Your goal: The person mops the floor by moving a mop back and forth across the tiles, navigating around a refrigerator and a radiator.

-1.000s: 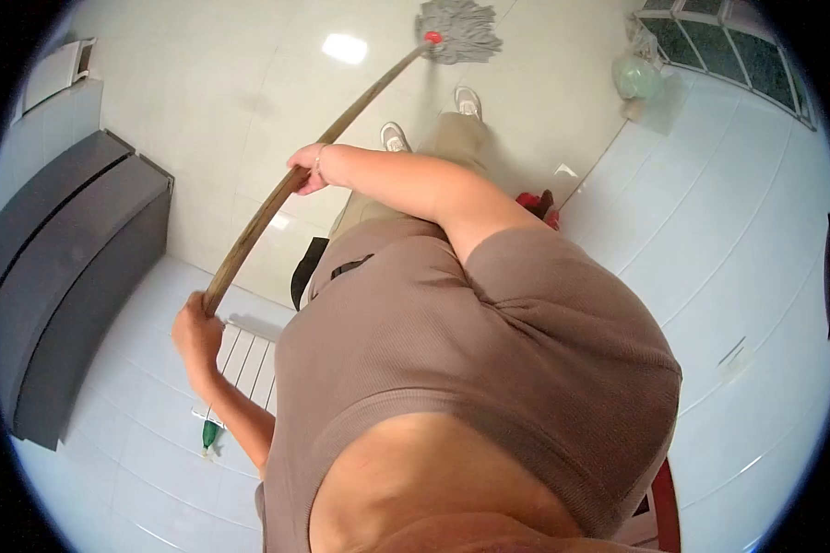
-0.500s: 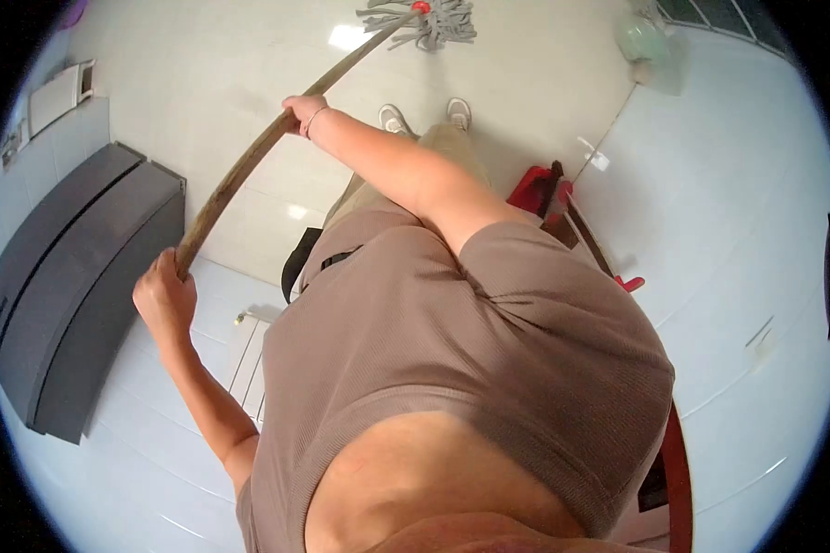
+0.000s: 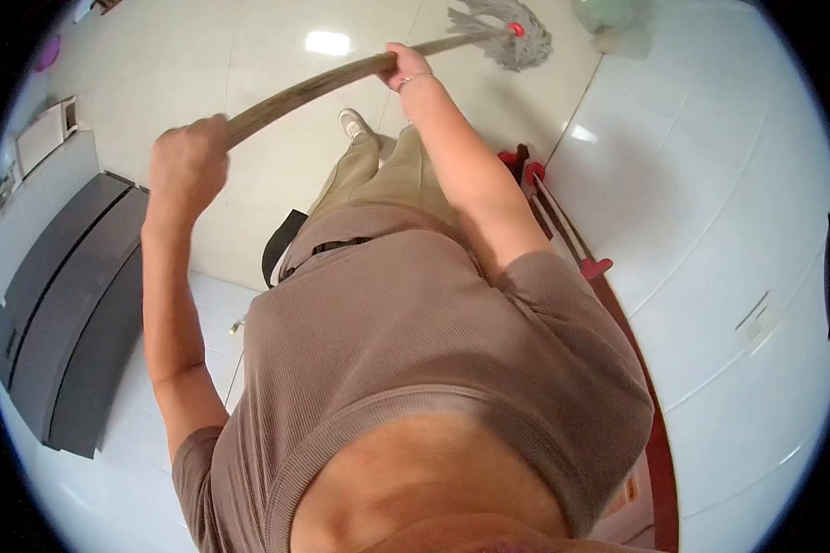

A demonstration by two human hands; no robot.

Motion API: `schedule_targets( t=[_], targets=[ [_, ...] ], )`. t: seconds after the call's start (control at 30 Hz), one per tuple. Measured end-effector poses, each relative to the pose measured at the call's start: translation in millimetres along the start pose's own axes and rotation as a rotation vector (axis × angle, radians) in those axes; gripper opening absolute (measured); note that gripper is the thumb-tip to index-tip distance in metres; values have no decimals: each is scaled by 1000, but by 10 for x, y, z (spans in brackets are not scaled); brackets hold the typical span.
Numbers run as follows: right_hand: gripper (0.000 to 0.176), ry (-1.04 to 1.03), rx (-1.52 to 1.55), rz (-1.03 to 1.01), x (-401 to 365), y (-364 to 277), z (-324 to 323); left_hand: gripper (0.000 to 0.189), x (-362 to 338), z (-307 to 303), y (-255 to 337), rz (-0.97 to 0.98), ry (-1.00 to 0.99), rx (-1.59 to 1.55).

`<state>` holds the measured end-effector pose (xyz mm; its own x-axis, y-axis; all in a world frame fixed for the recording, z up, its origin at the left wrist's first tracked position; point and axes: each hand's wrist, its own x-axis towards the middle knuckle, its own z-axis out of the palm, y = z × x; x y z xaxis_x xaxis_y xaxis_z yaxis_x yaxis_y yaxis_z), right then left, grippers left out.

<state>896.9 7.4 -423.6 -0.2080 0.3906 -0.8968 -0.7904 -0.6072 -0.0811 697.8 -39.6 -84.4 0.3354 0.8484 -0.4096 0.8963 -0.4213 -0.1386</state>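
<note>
A mop with grey strands and a red collar (image 3: 516, 30) has its head on the tiled floor at the top of the view. Its long wooden handle (image 3: 314, 88) slants down toward the left. My left hand (image 3: 189, 166) is closed around the upper end of the handle, slightly blurred. Farther along the handle, nearer the mop head, my right hand (image 3: 404, 66) is wrapped round it. The palms and some of the fingers are hidden.
A dark grey cabinet-like unit (image 3: 92, 304) stands at the left. Red-ended, long-handled items (image 3: 563, 217) lean by the right wall (image 3: 710, 203). A pale green bag or container (image 3: 609, 17) is near the top right corner. My shoe (image 3: 353, 123) is on the floor.
The mop head has swung to the right across the floor. Both hands have moved up and to the right in view, and the handle now lies flatter.
</note>
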Motion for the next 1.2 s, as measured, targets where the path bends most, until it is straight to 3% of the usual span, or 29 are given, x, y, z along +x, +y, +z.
schedule_targets(
  t=[0.3, 0.43, 0.5, 0.57, 0.6, 0.77, 0.97, 1.07, 1.1, 1.2],
  targets=[
    [14, 132, 109, -9, 132, -691, -1067, 9, 501, 320, 672, 74, -41, -147],
    [17, 267, -10, 9, 154, -617, -1350, 10, 423, 655, 808, 4, -195, -372],
    [17, 360, -167, 30, 180, -490, -1509, 17, 351, 817, 830, -21, -402, -403],
    [17, 315, -394, 92, 379, -357, -1773, 19, 209, 936, 816, -26, -486, -456],
    [18, 340, -496, 198, 200, -362, -1617, 19, 140, 953, 783, -37, -486, -450],
    [24, 360, -391, 178, 457, 213, -1544, 18, -179, 1061, 337, -67, -508, -494],
    [25, 375, -410, 196, 357, 1143, -667, 22, -737, 1293, -586, -171, -487, -426],
    [21, 367, -264, 299, 408, 1834, -242, 21, -1263, 1510, -1176, -218, -365, -431],
    [20, 287, -303, 353, 377, 2052, -88, 20, -1441, 1560, -1346, -257, -289, -436],
    [21, 171, -390, 455, 130, 2754, 520, 23, -2011, 1550, -1834, -396, -356, -365]
  ],
)
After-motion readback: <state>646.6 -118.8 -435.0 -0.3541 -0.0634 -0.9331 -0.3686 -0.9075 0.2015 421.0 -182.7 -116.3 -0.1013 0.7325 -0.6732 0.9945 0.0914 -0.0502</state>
